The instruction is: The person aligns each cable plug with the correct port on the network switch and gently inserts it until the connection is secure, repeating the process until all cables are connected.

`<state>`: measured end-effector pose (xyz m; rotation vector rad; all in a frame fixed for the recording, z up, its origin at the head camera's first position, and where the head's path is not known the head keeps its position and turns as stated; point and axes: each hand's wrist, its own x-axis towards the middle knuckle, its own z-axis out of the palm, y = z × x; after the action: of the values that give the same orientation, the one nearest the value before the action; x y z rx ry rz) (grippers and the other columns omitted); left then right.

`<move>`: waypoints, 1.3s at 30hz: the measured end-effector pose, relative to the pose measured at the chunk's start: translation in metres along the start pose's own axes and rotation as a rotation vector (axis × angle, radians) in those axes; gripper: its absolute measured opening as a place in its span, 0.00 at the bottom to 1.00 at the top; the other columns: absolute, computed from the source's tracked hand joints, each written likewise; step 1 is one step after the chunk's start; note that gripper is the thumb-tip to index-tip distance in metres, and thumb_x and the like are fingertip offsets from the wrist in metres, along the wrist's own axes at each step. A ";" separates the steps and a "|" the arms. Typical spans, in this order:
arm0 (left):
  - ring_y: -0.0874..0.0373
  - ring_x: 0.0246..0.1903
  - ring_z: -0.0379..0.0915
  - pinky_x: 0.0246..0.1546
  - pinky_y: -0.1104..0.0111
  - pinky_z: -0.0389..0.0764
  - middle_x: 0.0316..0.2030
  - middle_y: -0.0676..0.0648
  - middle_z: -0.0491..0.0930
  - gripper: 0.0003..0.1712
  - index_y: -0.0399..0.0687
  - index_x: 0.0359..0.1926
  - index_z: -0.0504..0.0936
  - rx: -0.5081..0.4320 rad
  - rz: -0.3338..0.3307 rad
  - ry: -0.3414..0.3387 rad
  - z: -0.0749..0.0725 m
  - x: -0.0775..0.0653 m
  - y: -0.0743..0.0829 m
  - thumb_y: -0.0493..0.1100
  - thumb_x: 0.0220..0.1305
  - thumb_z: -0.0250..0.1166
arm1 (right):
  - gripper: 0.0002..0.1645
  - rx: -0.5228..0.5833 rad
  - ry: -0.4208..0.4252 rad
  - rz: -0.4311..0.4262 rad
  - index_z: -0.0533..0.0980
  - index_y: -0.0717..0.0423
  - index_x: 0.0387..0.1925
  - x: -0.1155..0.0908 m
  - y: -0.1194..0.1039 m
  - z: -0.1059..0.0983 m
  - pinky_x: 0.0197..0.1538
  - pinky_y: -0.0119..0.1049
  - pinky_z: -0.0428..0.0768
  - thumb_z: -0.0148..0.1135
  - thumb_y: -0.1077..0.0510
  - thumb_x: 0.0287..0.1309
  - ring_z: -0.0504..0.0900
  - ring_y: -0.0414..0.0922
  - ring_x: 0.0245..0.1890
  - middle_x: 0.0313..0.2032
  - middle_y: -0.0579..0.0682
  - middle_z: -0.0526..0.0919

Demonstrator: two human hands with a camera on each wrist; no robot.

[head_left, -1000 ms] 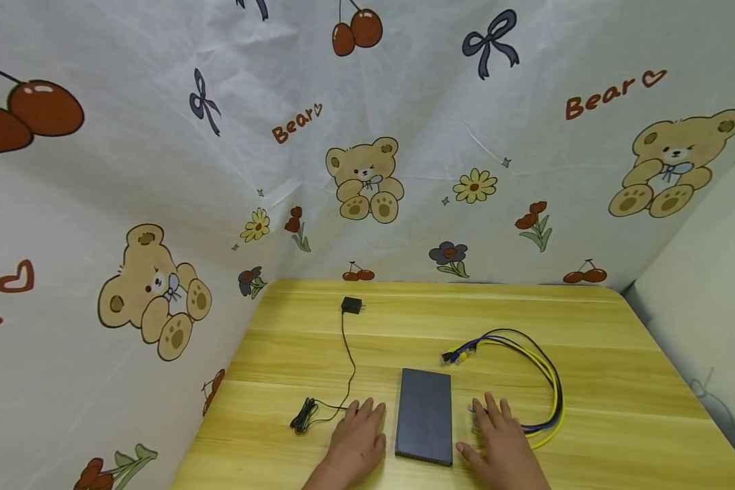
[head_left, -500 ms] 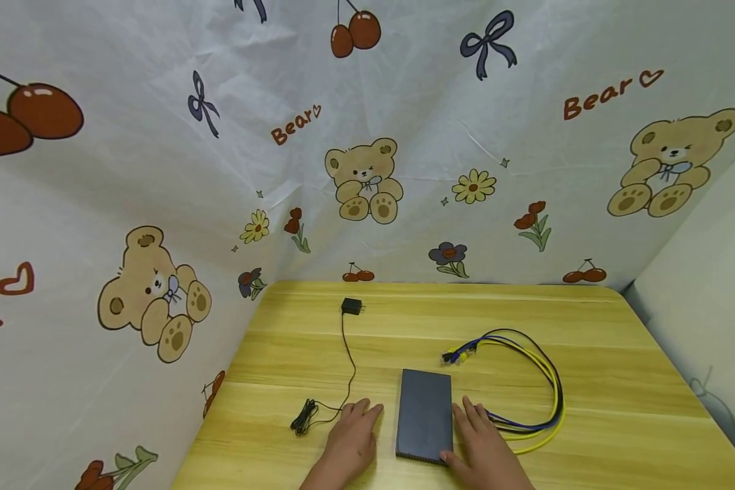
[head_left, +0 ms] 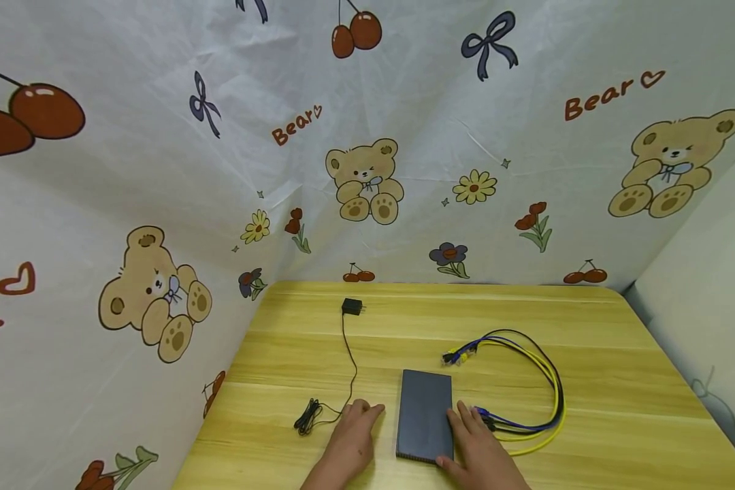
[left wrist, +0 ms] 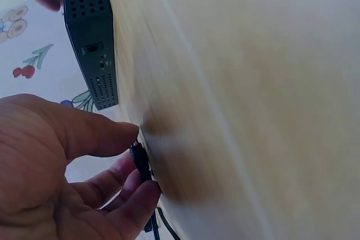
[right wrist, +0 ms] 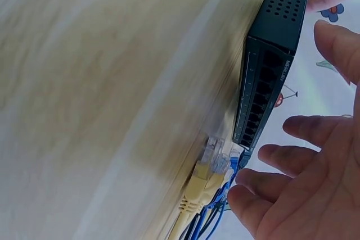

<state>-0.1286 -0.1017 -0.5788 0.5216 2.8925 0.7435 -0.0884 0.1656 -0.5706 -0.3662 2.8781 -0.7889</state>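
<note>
The plug [left wrist: 140, 161] is pinched by the left hand [head_left: 352, 439]; the switch [head_left: 425, 414] is flanked, perhaps for steadying, by the loose-fingered right hand [head_left: 480, 444].

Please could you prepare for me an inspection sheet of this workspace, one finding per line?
Surface: wood-grain table
Job's things: dark box with ports, lying flat; black adapter, farther off
Clutter: nothing seen
Hands: left hand pinches a black plug; right hand at the box's right side, touch unclear
Cables: thin black cable, partly bundled, at left; yellow, blue and black network cables, curved, at right
Surroundings: bear-print cloth behind and at left; pale wall at right
</note>
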 end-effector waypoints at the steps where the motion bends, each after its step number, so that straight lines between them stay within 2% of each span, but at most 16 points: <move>1: 0.56 0.43 0.65 0.37 0.65 0.74 0.46 0.49 0.73 0.39 0.51 0.63 0.79 -0.012 0.000 0.000 -0.001 0.000 0.000 0.17 0.54 0.54 | 0.53 0.000 -0.003 0.000 0.68 0.69 0.68 0.000 0.000 0.000 0.62 0.68 0.65 0.70 0.35 0.53 0.60 0.75 0.67 0.69 0.71 0.64; 5: 0.60 0.37 0.60 0.33 0.68 0.69 0.37 0.55 0.69 0.39 0.51 0.62 0.79 -0.040 0.002 -0.001 -0.002 0.000 -0.002 0.16 0.54 0.54 | 0.54 0.008 -0.021 -0.001 0.67 0.69 0.68 0.001 -0.002 0.000 0.62 0.68 0.66 0.70 0.35 0.53 0.60 0.76 0.67 0.69 0.71 0.63; 8: 0.61 0.36 0.60 0.33 0.68 0.69 0.34 0.56 0.68 0.38 0.50 0.61 0.80 -0.026 -0.001 -0.004 -0.002 0.000 -0.003 0.16 0.54 0.56 | 0.55 0.007 -0.042 0.004 0.67 0.69 0.68 0.001 -0.003 0.000 0.61 0.68 0.66 0.69 0.34 0.53 0.59 0.77 0.67 0.69 0.71 0.63; 12: 0.60 0.36 0.63 0.35 0.66 0.72 0.35 0.55 0.72 0.36 0.50 0.61 0.80 -0.013 -0.009 -0.026 -0.003 0.002 -0.005 0.18 0.55 0.58 | 0.56 0.005 -0.072 0.012 0.66 0.68 0.69 0.002 -0.003 0.000 0.61 0.68 0.66 0.68 0.32 0.53 0.59 0.77 0.67 0.70 0.71 0.62; 21: 0.60 0.37 0.63 0.37 0.65 0.72 0.39 0.52 0.77 0.37 0.51 0.60 0.80 -0.045 -0.020 -0.065 -0.005 0.001 -0.006 0.16 0.55 0.53 | 0.57 -0.002 -0.082 -0.004 0.66 0.68 0.69 0.004 -0.002 0.000 0.61 0.68 0.66 0.67 0.30 0.53 0.60 0.77 0.66 0.69 0.72 0.63; 28: 0.59 0.36 0.62 0.37 0.65 0.71 0.37 0.54 0.76 0.30 0.54 0.51 0.84 -0.019 -0.022 -0.095 -0.005 0.003 -0.006 0.18 0.56 0.59 | 0.57 -0.025 -0.081 -0.004 0.68 0.68 0.68 0.004 -0.002 0.001 0.60 0.69 0.66 0.69 0.30 0.50 0.61 0.77 0.66 0.69 0.71 0.64; 34: 0.57 0.36 0.66 0.36 0.64 0.74 0.36 0.54 0.76 0.20 0.55 0.47 0.84 0.016 -0.005 -0.058 -0.006 0.004 -0.005 0.27 0.61 0.63 | 0.59 -0.027 -0.090 -0.001 0.68 0.67 0.68 0.006 -0.002 0.001 0.60 0.70 0.66 0.70 0.29 0.48 0.60 0.78 0.66 0.69 0.71 0.64; 39: 0.58 0.32 0.72 0.30 0.66 0.74 0.36 0.54 0.75 0.16 0.54 0.48 0.83 0.019 0.012 -0.026 -0.005 0.004 -0.007 0.31 0.65 0.64 | 0.62 -0.019 -0.114 -0.003 0.67 0.68 0.69 0.009 -0.002 0.002 0.59 0.71 0.66 0.71 0.27 0.45 0.59 0.79 0.65 0.69 0.72 0.63</move>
<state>-0.1353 -0.1078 -0.5779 0.5478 2.8776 0.7065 -0.0960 0.1608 -0.5718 -0.4041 2.7819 -0.7166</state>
